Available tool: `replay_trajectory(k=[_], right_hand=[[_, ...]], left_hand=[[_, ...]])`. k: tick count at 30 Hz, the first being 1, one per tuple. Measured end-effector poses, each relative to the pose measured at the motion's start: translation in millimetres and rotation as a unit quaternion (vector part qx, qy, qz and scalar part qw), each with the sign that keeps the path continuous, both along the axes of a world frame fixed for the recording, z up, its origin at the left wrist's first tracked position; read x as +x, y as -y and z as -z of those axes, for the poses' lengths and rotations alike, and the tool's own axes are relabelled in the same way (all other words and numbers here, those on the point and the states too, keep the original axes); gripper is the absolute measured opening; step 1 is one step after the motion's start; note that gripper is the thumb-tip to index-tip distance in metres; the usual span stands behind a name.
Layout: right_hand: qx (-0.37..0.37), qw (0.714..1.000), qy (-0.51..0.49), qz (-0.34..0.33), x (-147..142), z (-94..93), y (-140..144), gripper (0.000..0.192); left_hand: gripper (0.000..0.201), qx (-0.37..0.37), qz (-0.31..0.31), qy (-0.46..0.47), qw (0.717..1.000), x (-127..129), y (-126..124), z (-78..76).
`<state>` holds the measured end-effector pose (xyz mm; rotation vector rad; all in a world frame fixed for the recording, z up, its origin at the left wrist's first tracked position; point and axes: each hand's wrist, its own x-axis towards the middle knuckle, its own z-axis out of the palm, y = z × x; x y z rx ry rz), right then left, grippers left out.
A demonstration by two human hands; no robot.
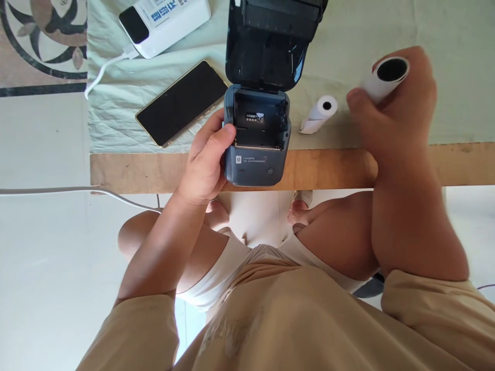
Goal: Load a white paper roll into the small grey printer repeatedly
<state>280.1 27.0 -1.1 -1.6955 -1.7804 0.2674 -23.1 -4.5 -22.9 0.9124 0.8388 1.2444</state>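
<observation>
Currently, by label:
Risk: the small printer [257, 141] overhangs the table edge [332, 167]; a loosened grip could tip it off.
Cause: only the left hand [207, 165] steadies it, fingers wrapped on its left side.
Lid [270, 41]: swung open, paper bay empty.
Right hand [390, 103]: raised right of the printer, closed around a paper roll [384, 77].
Spare roll [320, 113]: lying on the cloth [444, 103] between printer and right hand.

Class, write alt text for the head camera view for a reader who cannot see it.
The left hand steadies a small blue printer, lid open, at the table edge, while the right hand holds a paper roll. A second roll, a phone and a power bank lie nearby.
</observation>
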Motion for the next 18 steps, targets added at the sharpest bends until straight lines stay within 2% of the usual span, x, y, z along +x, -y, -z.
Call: replay_trajectory(k=[4, 6, 8, 10, 11, 12, 14, 16, 18], right_hand=[[-0.048, 0.995, 0.037, 0.081, 4, -7.0, 7, 0.037], [-0.057, 0.989, 0.077, 0.111, 7, -2.4, 7, 0.054], [0.026, 0.99, 0.088, 0.105, 5, 2.3, 9, 0.067], [0.163, 0.984, 0.069, 0.032, -4, 3.5, 15, 0.06], [0.21, 0.976, 0.055, -0.012, -11, 2.9, 20, 0.052], [0.217, 0.974, 0.044, -0.053, -19, 1.8, 24, 0.046], [0.139, 0.985, 0.046, -0.088, -37, -0.2, 31, 0.047], [0.028, 0.993, 0.077, -0.081, -52, -0.3, 33, 0.055], [-0.039, 0.993, 0.096, -0.063, -61, 1.4, 29, 0.057]], left_hand=[[0.043, 0.014, 0.007, -0.019, 1.0, 1, -3, 6.3], [0.045, 0.031, 0.011, -0.037, 0.999, 1, -6, 13.3], [0.048, 0.043, 0.013, -0.051, 0.998, 0, -8, 19.4], [0.049, 0.047, 0.008, -0.056, 0.997, 0, -9, 22.0], [0.049, 0.047, 0.002, -0.055, 0.997, 0, -9, 22.0], [0.048, 0.049, 0.002, -0.053, 0.997, -1, -8, 21.4], [0.048, 0.058, 0.002, -0.047, 0.997, -1, -8, 19.8], [0.047, 0.067, 0.004, -0.043, 0.997, -1, -8, 19.3], [0.048, 0.068, 0.005, -0.044, 0.997, -1, -8, 20.1]])
